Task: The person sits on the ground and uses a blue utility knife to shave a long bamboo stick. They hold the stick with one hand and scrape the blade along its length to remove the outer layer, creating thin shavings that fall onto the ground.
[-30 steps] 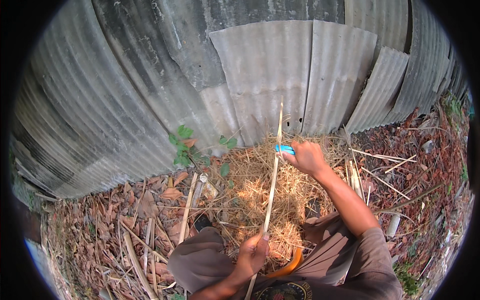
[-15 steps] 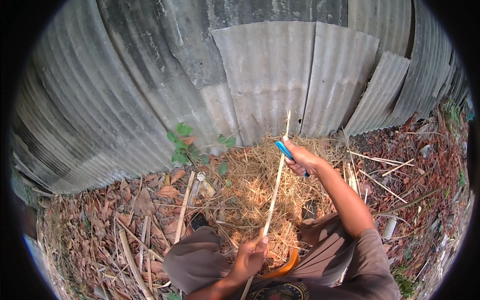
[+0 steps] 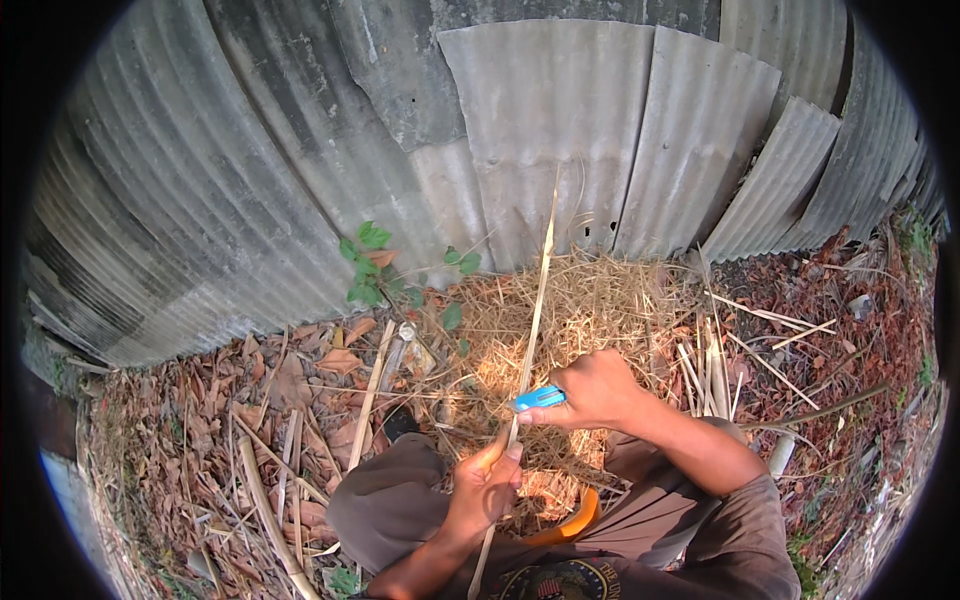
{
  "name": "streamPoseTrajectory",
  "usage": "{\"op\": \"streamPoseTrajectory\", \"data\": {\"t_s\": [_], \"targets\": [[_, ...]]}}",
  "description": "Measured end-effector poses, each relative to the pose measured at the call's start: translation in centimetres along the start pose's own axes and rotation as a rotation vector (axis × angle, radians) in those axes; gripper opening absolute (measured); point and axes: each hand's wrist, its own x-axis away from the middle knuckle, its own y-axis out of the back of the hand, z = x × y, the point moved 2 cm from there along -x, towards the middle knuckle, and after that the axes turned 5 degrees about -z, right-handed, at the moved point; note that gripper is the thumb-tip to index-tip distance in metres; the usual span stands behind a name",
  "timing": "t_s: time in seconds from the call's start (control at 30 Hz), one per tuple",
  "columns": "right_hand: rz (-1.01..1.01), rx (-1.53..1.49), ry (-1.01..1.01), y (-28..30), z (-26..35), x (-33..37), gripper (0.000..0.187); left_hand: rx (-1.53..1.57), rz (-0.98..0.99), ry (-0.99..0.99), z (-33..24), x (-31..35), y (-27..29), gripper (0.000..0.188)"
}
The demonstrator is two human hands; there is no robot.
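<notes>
My left hand [image 3: 483,487] grips the lower part of a long pale bamboo strip [image 3: 535,300] that rises away from me toward the corrugated wall. Just above it my right hand [image 3: 592,388] is closed around a blue-handled knife [image 3: 538,398], whose handle end pokes out leftward against the strip. The blade is hidden by my fingers and the strip. Both hands are above my knees, over a heap of dry straw-like shavings [image 3: 590,300].
Grey corrugated metal sheets [image 3: 550,130] wall off the far side. Dry brown leaves and loose bamboo sticks [image 3: 365,400] litter the ground to the left; more split strips [image 3: 708,370] lie right. A small green plant [image 3: 370,265] grows by the wall. An orange object [image 3: 572,518] sits at my lap.
My right hand with the knife has slid down the strip toward me, from far up near the straw heap's top to just above my left hand. The left hand stays put.
</notes>
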Motion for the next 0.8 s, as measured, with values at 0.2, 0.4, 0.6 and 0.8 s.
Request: {"op": "streamPoseTrajectory", "data": {"t_s": [0.2, 0.4, 0.6, 0.8], "targets": [[-0.008, 0.03, -0.004, 0.1, 0.7, -0.1, 0.081, -0.046, -0.05, -0.133, -1.1, 0.2, 0.6, 0.03], [-0.075, 0.01, 0.024, -0.3, 0.6, 0.0, 0.077, -0.093, -0.041, -0.299, -0.1, -0.4, 0.9, 0.029], [-0.126, 0.016, -0.036, 0.1, 1.0, -0.3, 0.069, -0.15, -0.052, -0.15, -1.7, 0.6, 0.5, 0.034], [-0.086, 0.006, -0.014, 0.0, 1.0, -0.1, 0.07, -0.219, -0.043, -0.314, -1.9, 0.9, 0.3, 0.026]]}}
